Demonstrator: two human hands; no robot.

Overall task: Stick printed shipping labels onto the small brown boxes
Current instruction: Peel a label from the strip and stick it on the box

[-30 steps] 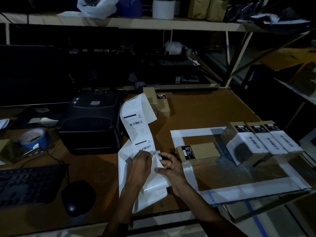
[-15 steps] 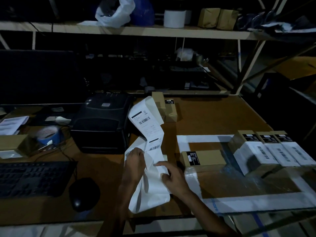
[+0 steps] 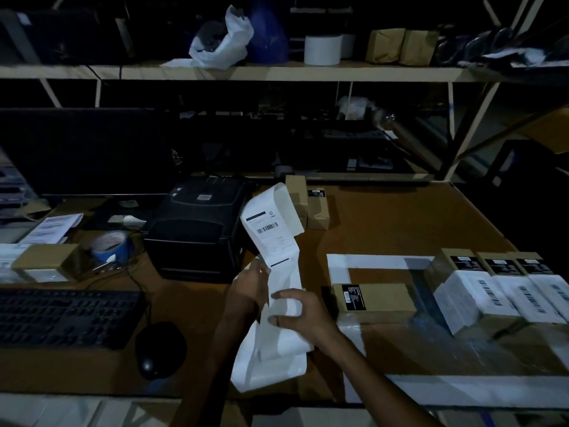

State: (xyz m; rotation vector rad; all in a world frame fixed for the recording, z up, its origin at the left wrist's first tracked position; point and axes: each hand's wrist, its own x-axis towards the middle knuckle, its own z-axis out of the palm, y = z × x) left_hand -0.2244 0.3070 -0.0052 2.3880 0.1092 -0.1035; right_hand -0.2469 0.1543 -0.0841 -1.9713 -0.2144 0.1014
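Now label strip (image 3: pixel 271 241) sits pinched between both hands' fingers (image 3: pixel 278 295) — upright.

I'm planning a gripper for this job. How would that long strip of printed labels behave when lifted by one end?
Probably floppy: the label strip arches out of the printer and folds over on itself below the left hand and right hand. Likely very light, as the fingers alone carry it. The loose tail lying curled on the desk would likely drag or swing.
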